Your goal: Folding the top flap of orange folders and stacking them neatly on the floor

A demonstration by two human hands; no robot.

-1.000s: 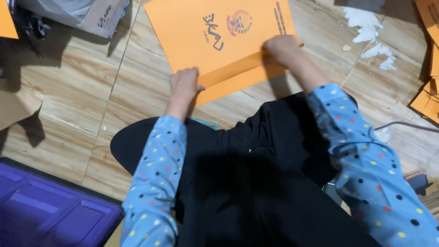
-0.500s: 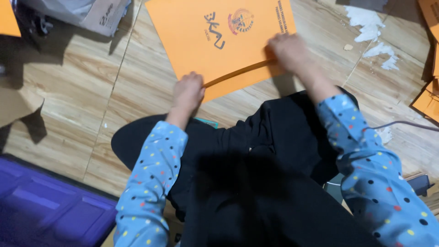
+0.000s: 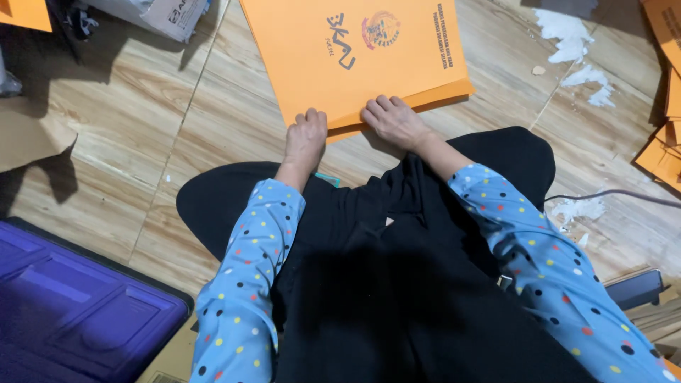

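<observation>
Large orange card folder (image 3: pixel 355 57), flat on the pale wood-patterned floor (image 3: pixel 142 142) just ahead of crossed legs in black trousers (image 3: pixel 397 248), printed face up with a dark emblem and a round crest near the top. Folded along the near edge, with a lower orange layer peeking out beneath the upper sheet at the bottom right corner. Left hand (image 3: pixel 305 138) pressed palm-down on the near edge of the folder, fingers curled slightly over the fold, not closed around anything (flat pressure rather than a grasp). Right hand (image 3: pixel 394 120) just beside it, also flat on the same near edge, fingers spread onto the orange surface, likewise clasping nothing. Both hands close together, nearly side by side, wrists leading back into blue sleeves dotted with many colours (image 3: pixel 248 284).

Further out: more orange card sheets (image 3: pixel 663 135) stacked at the right margin, well apart from the folder. White scraps or smears (image 3: pixel 571 42) on the floor to the upper right, and another patch lower right beside a thin grey cable (image 3: pixel 610 193). Grey-white bag or parcel (image 3: pixel 159 14) at the top left, with another orange corner (image 3: pixel 25 13) in the far top-left. Brown cardboard piece (image 3: pixel 32 138) at the left margin. Purple moulded plastic tray (image 3: pixel 64 319) at the lower left, near the left knee.
</observation>
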